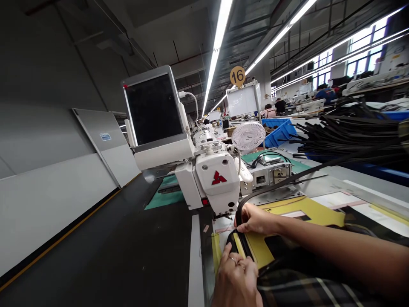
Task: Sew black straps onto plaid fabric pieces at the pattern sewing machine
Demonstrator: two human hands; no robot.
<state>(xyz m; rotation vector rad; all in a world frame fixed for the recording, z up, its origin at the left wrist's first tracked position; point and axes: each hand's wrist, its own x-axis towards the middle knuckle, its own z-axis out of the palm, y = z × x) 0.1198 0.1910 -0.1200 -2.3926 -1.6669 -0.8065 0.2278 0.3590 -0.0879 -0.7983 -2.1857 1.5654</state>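
Observation:
A long black webbing strap (pixel 289 181) loops down from the right to the sewing machine's front. Close below the machine's head, my right hand (pixel 255 219) is closed, its thumb and fingers pinching the strap. My left hand (pixel 236 277), with a ring on one finger, is nearer to me. Its bent fingers grip the edge of a dark fabric piece (pixel 234 244), where a yellow strip shows. Under both hands lies a yellow template sheet (pixel 260 249). Dark plaid fabric (pixel 300 290) spreads beneath my right forearm. My left fingertips are partly hidden.
A white sewing machine head (pixel 217 183) with a red emblem stands just ahead, under a dark-screened monitor (pixel 153 111). Black straps (pixel 348 132) are heaped at the right. Behind stand a white fan (pixel 248 136) and a blue crate (pixel 279 132). People sit far back.

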